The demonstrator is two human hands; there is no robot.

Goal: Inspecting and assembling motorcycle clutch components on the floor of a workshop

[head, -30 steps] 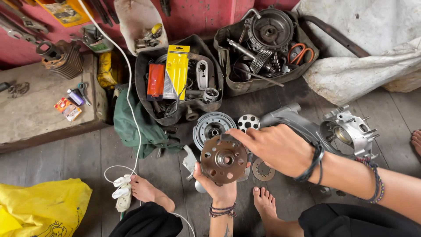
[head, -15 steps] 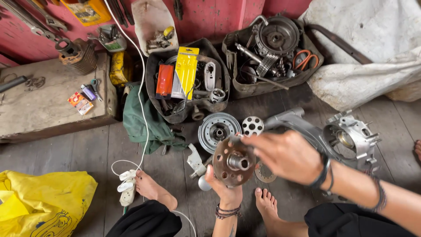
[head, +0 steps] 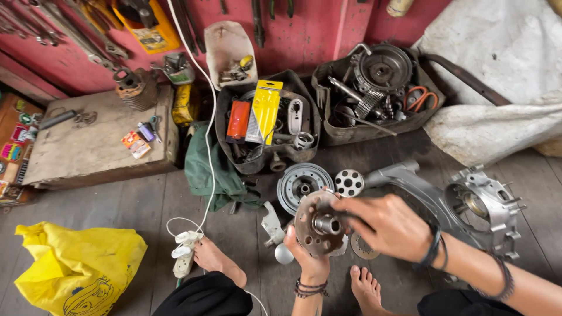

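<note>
My left hand (head: 309, 257) grips from below a rusty round metal disc (head: 319, 223) with a shiny hub in its middle, held over the wooden floor between my bare feet. Fingers of my right hand (head: 389, 225) reach across and touch the disc's right edge and hub. Just behind the disc on the floor lie a grey ribbed round drum (head: 303, 185) and a small silver plate with holes (head: 349, 182). A thin toothed ring (head: 364, 248) lies under my right hand. A grey metal engine casing (head: 479, 206) sits to the right.
Two dark trays of parts and tools (head: 266, 126) (head: 374, 93) stand by the red wall. A green cloth (head: 213, 169), a white power strip (head: 184, 253) on a cord, a yellow bag (head: 79, 272), a low wooden board (head: 96, 137) and a white sack (head: 497, 76) surround the spot.
The view shifted down and left a little. My right hand moved from covering the disc's upper right edge to its right side, fingers now at the hub. The disc stays in my left hand.
</note>
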